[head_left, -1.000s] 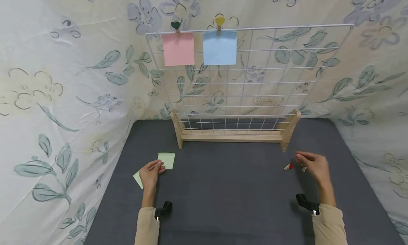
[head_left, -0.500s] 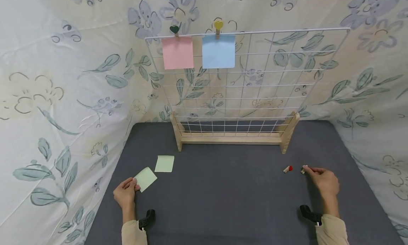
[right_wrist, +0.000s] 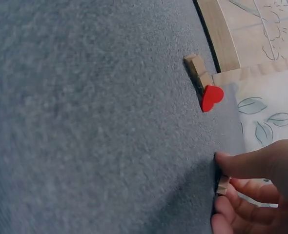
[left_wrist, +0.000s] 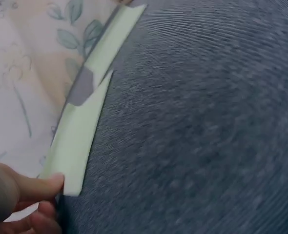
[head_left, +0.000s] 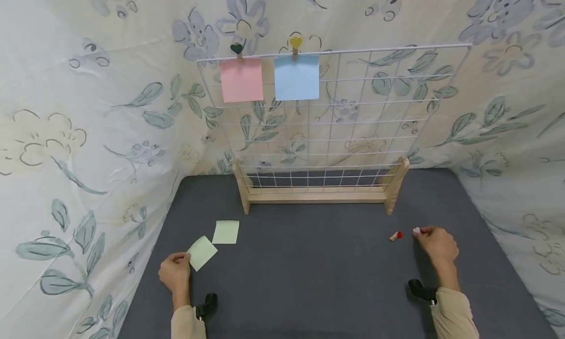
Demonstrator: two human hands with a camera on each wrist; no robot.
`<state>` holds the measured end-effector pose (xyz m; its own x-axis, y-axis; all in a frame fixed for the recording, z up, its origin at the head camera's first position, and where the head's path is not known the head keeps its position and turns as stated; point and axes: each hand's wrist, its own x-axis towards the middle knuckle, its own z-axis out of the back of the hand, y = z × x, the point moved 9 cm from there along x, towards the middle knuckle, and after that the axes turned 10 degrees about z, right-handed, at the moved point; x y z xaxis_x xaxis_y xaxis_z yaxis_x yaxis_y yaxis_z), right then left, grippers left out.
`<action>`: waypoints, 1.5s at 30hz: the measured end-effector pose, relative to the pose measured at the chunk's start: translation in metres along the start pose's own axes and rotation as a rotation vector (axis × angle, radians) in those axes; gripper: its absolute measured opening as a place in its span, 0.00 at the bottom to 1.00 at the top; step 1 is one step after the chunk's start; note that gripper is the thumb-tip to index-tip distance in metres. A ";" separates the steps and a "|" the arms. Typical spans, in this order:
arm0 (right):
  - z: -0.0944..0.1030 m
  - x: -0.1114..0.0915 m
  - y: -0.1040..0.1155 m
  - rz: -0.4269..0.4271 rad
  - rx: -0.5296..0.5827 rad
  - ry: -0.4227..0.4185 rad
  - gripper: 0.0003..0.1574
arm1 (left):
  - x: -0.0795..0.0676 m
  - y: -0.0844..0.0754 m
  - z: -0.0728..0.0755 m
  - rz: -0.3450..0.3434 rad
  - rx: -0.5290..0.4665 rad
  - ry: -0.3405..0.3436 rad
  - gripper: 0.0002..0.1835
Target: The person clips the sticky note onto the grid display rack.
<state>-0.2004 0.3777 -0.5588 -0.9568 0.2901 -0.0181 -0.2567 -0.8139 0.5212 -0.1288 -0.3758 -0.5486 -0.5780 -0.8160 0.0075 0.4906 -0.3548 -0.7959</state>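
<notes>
My left hand [head_left: 174, 274] pinches the left corner of a pale green paper note [head_left: 202, 253], thumb on top in the left wrist view. A second green note [head_left: 226, 232] lies flat just behind it on the dark table. On the right side, my right hand [head_left: 438, 248] holds a small wooden clothespin [right_wrist: 223, 185] between thumb and fingers, with a whitish-pink decoration showing at the fingertips in the head view. The fingers hide most of it. Beside that hand, to its left, lies another wooden clothespin with a red heart [right_wrist: 213, 97].
A white wire grid [head_left: 353, 103] on a wooden stand [head_left: 315, 197] rises at the back. Clothespins with green and yellow hearts fasten a pink note [head_left: 241, 80] and a blue note [head_left: 296, 77] to its top bar. Floral cloth [head_left: 88, 133] surrounds the table.
My left hand has moved left and nearer, from beside the back note to the front note's corner, and grips it. My right hand has come down and taken the clothespin, then shifted slightly left.
</notes>
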 end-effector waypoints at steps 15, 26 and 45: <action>0.016 0.000 0.028 0.134 0.113 -0.145 0.25 | 0.000 0.001 -0.025 0.142 -0.397 0.548 0.13; 0.029 0.002 0.071 0.220 0.284 -0.276 0.20 | -0.022 -0.044 -0.061 0.082 -0.553 0.678 0.12; -0.012 0.006 0.141 0.469 0.380 -0.151 0.17 | -0.063 -0.112 -0.121 -0.066 -0.596 0.686 0.10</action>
<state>-0.2441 0.2586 -0.4956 -0.9188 0.0352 0.3930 0.2797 -0.6443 0.7117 -0.2261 -0.2296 -0.5333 -0.9477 -0.2838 -0.1460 0.1345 0.0596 -0.9891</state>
